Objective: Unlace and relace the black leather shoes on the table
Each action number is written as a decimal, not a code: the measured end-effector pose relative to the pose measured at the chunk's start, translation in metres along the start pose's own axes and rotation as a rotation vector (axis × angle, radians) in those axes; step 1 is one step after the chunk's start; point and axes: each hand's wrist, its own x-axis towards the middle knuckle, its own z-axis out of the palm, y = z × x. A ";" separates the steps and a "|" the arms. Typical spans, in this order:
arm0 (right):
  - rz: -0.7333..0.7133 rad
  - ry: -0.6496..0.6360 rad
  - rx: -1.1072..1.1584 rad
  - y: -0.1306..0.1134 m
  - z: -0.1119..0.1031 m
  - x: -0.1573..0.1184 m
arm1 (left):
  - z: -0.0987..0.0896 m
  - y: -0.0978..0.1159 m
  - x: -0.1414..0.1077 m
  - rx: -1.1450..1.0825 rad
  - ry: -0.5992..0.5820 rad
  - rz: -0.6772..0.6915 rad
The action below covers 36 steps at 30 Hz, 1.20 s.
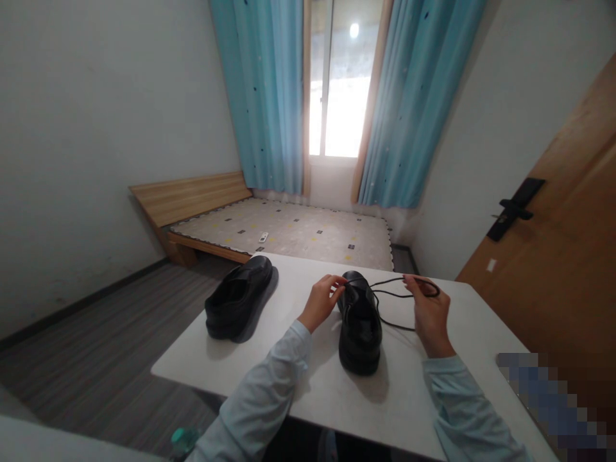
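A black shoe [360, 333] stands on the white table [308, 391], its toe pointing away from me and its opening towards me. From its right side a thin black shoelace [392, 327] runs across to my right hand [432, 317], whose fingers are closed on it; part of the lace loops beyond the fingers. My left hand [321, 301] pinches at the shoe's left front edge, near the lacing. What exactly lies between those fingertips is too small to make out. A second black shoe [239, 298] rests on the left part of the table, with no hand on it.
Beyond the table is a low bed [298, 224] with a patterned mattress and a small white object [263, 237] on it. Blue curtains [264, 96] flank a bright window. A wooden door [553, 256] stands at right. A green-capped bottle [184, 439] is below the table's left front edge.
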 end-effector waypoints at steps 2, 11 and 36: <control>0.009 0.073 0.048 0.006 -0.001 0.004 | 0.001 -0.002 0.000 0.054 -0.029 0.004; -0.097 -0.150 -0.371 0.012 -0.007 0.004 | 0.002 -0.008 0.000 0.214 -0.062 0.000; -0.277 -0.754 -0.390 0.006 0.012 -0.016 | 0.004 -0.011 -0.001 0.236 -0.050 -0.022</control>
